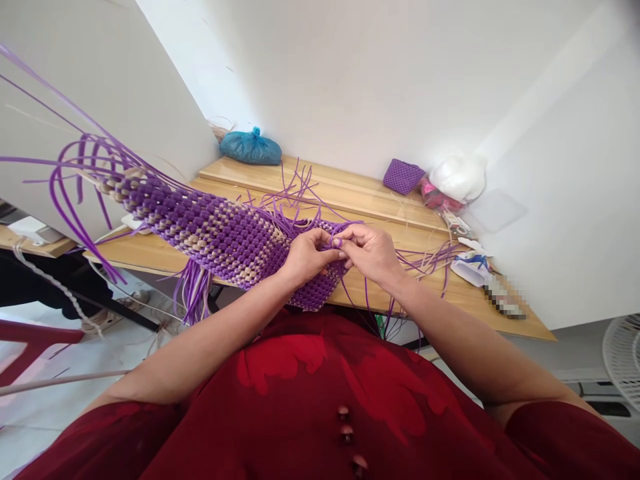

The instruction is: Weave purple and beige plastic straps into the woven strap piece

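Pinching a purple strip [331, 243]: thumb and index of both left hand [306, 257] and right hand [373, 253]. The hands meet at the right end of the weave [215, 230], fingertips almost touching. Other fingers curled in; the exact grip is partly hidden by the thumbs.

Weave: long band, purple and beige, chunky bead-like knots in tight, regular rows. Purple dominates; beige shows in patches and stripes through the middle, with more along the left end. Section by the hands is nearly all purple. Surface bumpy, slightly shiny.

Position: slants across the front of the tabletop [160, 250], left end angled up and out to the left, right end at the front edge, just ahead of the red shirt [300, 393].

Loose ends all round: purple loops [55, 195] arch off the left end, a purple and beige bunch [196, 290] hangs below the front edge, a tangle [281, 217] sits behind the weave.

Back of tabletop: blue bag [253, 150] on the left, small purple pouch [403, 177] on the right, white bag [459, 177] just beside it. White tray [470, 271] nearer the front, far right.
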### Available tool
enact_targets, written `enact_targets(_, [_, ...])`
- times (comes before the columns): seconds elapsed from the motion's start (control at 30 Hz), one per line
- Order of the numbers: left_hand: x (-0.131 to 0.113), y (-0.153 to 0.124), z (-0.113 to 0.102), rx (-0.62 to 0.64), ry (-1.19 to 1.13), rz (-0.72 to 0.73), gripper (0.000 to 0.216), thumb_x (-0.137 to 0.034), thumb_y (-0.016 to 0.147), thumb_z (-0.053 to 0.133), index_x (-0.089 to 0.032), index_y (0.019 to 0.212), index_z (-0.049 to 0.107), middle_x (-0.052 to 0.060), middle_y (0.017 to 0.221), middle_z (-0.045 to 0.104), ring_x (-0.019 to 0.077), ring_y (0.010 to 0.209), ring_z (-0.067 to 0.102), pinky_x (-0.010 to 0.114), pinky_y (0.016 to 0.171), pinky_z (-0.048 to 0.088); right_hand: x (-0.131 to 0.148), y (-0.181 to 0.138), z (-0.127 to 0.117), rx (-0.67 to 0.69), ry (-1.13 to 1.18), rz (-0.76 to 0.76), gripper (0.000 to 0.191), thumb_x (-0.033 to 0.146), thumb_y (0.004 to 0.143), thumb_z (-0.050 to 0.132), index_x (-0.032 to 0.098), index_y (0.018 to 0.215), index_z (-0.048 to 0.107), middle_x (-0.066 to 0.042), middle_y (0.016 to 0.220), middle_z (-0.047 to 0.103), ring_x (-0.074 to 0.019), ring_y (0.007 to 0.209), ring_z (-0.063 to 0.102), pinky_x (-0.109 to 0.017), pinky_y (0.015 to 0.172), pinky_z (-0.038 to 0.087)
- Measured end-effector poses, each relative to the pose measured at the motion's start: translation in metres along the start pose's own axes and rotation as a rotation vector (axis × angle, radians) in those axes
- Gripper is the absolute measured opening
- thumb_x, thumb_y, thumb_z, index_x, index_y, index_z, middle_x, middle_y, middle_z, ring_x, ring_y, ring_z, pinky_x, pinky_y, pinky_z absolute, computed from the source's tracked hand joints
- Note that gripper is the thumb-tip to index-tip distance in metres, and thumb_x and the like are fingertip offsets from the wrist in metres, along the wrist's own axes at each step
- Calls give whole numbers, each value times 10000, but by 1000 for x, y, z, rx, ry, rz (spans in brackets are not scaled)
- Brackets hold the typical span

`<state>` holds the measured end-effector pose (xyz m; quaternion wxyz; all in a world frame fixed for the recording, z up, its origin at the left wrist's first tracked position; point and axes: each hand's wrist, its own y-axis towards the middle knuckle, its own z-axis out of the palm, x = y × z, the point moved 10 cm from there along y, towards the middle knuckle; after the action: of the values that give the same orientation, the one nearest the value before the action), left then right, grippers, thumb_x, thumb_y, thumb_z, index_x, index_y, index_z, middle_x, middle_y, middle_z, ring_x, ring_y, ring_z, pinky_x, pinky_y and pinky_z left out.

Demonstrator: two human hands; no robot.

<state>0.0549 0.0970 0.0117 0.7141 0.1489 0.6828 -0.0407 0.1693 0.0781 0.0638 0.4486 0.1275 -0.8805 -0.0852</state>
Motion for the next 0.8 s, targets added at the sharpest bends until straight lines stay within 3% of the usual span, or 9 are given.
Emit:
enact_targets(0.13, [0,2,1,-10,-1,11,310,-331,647,779,-164,804,570,-8,746,606,93,558,510,166,344,441,-5,2,0,4,-2,39,223,379,859,642,177,902,725,2,616,666,-130,481,639,-200,425,427])
enact_targets(0.33, [-2,2,1,-21,-21,19,290,-322,669,756,-160,806,559,-11,738,604,98,572,525,166,342,459,23,-3,-12,-95,-327,-189,156,276,867,623,217,853,767,5,683,686,-109,577,557,-230,549,364])
enact_targets(0.43, [-1,1,0,-27,-28,5,296,-304,659,772,-153,820,574,0,766,623,101,587,541,181,363,493,24,-3,-16,-112,-379,-194,164,252,881,603,215,866,762,8,693,685,-115,590,543,-245,589,357])
enact_targets(0.57, [3,1,0,-20,-132,-59,271,-240,645,787,-136,802,592,-2,710,627,83,556,545,175,404,510,24,-2,-16,-68,-471,-246,126,228,876,632,197,902,751,-15,773,691,-139,676,572,-256,648,378])
enact_targets(0.7, [6,3,-2,-38,-176,-93,243,-184,629,783,-131,770,592,-12,661,611,75,528,535,163,386,491,41,-13,-16,-41,-717,-329,145,189,904,594,163,859,730,-82,900,664,-197,841,587,-301,757,404])
enact_targets(0.8, [5,5,-3,-45,-139,-71,247,-189,615,790,-129,774,611,-5,686,635,81,528,544,174,374,497,58,-20,-3,99,-826,-369,161,159,910,573,143,813,701,-95,876,668,-214,876,589,-330,828,399])
